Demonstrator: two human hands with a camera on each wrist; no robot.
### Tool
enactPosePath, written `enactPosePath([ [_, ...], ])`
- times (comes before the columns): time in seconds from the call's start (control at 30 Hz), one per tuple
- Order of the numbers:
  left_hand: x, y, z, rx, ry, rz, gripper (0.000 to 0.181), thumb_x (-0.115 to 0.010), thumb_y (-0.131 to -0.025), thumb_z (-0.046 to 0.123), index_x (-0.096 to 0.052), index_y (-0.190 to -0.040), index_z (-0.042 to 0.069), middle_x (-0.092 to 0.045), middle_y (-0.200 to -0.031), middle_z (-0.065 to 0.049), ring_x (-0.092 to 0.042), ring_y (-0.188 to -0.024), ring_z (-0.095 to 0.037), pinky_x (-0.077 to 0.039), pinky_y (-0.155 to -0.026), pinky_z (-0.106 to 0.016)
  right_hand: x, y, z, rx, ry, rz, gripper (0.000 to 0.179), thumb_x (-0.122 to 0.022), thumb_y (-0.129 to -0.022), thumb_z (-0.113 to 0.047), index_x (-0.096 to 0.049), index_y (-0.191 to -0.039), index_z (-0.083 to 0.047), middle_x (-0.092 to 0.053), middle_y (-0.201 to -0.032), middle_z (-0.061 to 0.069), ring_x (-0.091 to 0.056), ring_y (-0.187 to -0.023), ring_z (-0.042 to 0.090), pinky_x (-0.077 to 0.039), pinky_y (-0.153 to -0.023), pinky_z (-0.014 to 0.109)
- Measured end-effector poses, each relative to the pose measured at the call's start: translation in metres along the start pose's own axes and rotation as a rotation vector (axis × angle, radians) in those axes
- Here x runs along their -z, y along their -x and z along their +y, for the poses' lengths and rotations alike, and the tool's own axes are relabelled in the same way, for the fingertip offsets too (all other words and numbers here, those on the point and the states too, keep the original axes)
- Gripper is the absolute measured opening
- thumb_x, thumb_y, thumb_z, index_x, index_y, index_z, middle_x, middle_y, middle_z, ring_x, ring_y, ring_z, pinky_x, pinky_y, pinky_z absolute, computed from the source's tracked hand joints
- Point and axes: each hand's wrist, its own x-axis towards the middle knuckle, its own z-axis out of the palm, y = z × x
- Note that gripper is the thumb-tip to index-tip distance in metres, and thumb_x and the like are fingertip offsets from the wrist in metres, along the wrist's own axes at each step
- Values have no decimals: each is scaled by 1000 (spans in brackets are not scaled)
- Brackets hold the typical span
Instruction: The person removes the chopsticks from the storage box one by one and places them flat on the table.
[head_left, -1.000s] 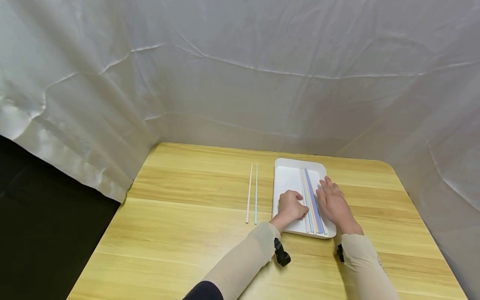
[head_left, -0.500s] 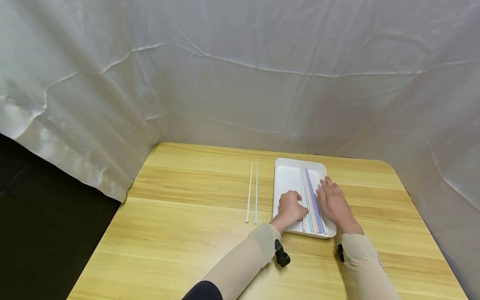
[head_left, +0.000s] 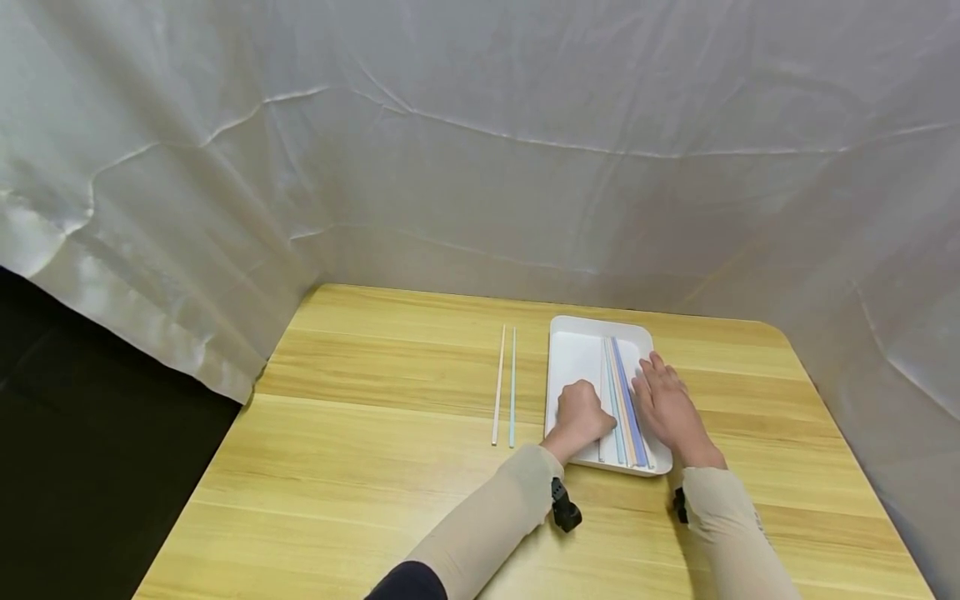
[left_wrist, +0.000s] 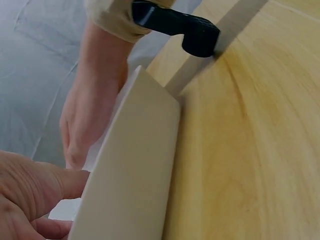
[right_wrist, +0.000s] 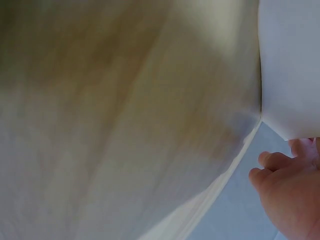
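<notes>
In the head view, a white tray holds several thin pastel chopsticks, lying lengthwise toward its right side. Over the middle of the tray, my left hand has curled fingers pinching a pale chopstick, whose near end sits apart from the bunch. The fingertips are mostly hidden there. My right hand lies with straight fingers along the tray's right rim, beside the bunch. In the left wrist view, the left hand reaches over the tray wall. The right wrist view shows the right hand by the tray.
Left of the tray, a pale pink chopstick and a light blue chopstick lie parallel on the wooden table. A pale curtain hangs behind the table and along its sides.
The near end of the pale chopstick has shifted left, away from the bunch, under my left hand. The right hand has stayed in place.
</notes>
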Motion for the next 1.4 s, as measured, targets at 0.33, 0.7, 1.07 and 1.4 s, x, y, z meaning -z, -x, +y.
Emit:
enactPosePath([
  [0.33,20,1,2,115,98,-18,21,-91,-77,14,-75,-83,3,-64,-51,-2,-52,-40,-7,-57,-59,-21,-1,0,2,10,-5,6,63,-30,-116,-35,-31,-159,11,-18,-170,35,-20,-151,66,-17,-125,77],
  [0.7,57,0,4,128,429,-166,44,-76,-87,-5,-70,-130,-1,-76,-75,-9,-71,-55,-18,-68,-63,-33,-1,-2,5,9,7,3,64,-29,-116,-35,-30,-160,11,-17,-170,34,-19,-151,65,-17,-126,76],
  [1.07,92,-4,-15,87,516,-214,51,-74,-89,-6,-63,-139,-4,-78,-92,-14,-72,-63,-17,-67,-63,-29,3,-1,4,-12,0,-21,64,-29,-116,-36,-27,-161,10,-13,-172,33,-16,-153,64,-15,-128,74],
  [1.4,108,-8,-38,96,547,-199,53,-73,-89,-7,-61,-141,-5,-77,-95,-14,-73,-65,-20,-69,-69,-34,2,0,4,-22,-5,-34,65,-27,-116,-37,-27,-161,10,-12,-172,32,-16,-153,64,-15,-128,74],
])
